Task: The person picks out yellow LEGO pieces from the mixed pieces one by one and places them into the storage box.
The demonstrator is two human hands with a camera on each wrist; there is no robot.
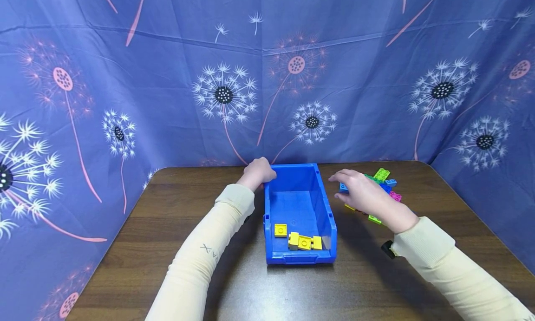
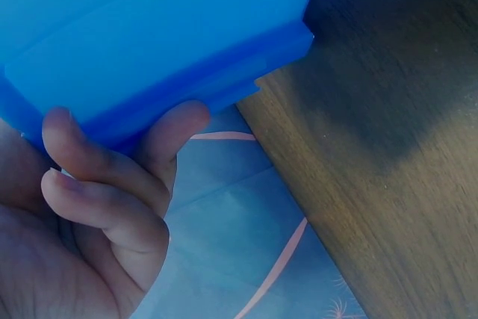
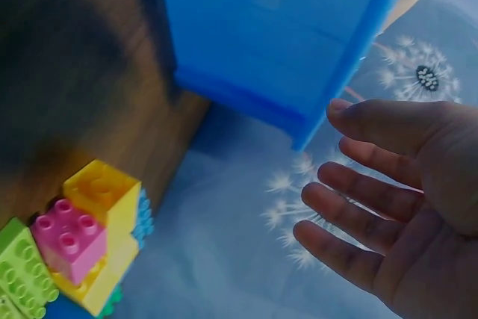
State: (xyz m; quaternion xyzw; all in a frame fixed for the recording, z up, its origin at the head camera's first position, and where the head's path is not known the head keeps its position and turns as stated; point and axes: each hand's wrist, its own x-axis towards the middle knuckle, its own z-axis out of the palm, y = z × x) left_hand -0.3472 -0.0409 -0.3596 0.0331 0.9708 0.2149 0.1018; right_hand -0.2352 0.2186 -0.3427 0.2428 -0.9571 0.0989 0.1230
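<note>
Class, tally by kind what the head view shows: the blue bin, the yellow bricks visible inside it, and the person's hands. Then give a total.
Blue bin: 1
Yellow bricks visible inside: 4
Left hand and right hand: 2
Total: 7

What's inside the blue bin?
In the bin, yellow bricks lie at the near end, one apart from the others. Whatever is under them or tight behind the near lip is hidden.
</note>
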